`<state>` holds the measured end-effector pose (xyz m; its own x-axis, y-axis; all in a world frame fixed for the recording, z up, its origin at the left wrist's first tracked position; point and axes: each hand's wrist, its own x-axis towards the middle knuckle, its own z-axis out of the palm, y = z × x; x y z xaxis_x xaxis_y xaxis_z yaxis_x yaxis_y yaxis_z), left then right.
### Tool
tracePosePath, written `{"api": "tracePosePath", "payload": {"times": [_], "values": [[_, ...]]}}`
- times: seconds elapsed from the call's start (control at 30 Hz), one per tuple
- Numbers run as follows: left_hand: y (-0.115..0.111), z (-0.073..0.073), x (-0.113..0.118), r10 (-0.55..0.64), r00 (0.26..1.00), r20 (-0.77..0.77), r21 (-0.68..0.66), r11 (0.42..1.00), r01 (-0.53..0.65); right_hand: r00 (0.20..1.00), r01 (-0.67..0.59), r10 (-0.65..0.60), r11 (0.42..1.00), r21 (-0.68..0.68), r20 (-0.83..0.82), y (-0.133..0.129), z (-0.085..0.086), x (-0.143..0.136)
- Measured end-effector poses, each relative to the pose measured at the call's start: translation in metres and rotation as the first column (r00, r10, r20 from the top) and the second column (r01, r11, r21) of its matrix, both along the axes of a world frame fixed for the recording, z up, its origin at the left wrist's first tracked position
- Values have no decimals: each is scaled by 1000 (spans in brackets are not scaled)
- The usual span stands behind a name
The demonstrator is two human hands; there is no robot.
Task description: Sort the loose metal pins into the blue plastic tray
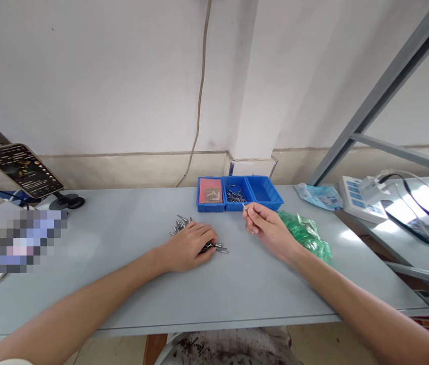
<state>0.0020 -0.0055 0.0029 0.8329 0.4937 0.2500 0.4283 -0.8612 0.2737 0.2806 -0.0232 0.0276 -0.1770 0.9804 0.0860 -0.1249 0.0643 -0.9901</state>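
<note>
My left hand [190, 246] rests on the table with its fingers curled over several small metal pins [220, 248], whose ends stick out past the fingertips. Behind that hand lies a loose pile of the same silvery and dark pins [181, 223]. My right hand [265, 226] is raised in front of the blue bins, thumb and fingers pinching one thin metal pin [244, 206]. The middle blue bin [234, 206] holds many pins. In the left blue bin [210, 207] are a pink card and some metal pieces.
A right-hand blue bin [271, 198] adjoins the others. Crumpled green plastic [309, 235] lies beside my right wrist. A light-blue packet [319, 195] and a power strip [361, 198] are farther right. At left, a phone [22, 170] leans on a black stand [66, 201].
</note>
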Motion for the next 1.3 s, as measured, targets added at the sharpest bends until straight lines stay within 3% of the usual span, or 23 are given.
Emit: {"api": "tracePosePath", "payload": {"times": [0.4,0.6,0.8,1.3], "values": [[0,0,0,-2,1000,6,9,1000,2,997,39,-39,999,6,-67,3,-1,0],[0,0,-1,2,1000,0,10,1000,-2,979,139,-157,981,138,128,5,-8,2],[-1,1,0,6,1000,8,5,1000,-6,893,238,-343,909,342,290,3,-5,2],[0,0,0,2,1000,0,0,1000,-2,891,271,-363,907,322,273,2,-1,3]]}}
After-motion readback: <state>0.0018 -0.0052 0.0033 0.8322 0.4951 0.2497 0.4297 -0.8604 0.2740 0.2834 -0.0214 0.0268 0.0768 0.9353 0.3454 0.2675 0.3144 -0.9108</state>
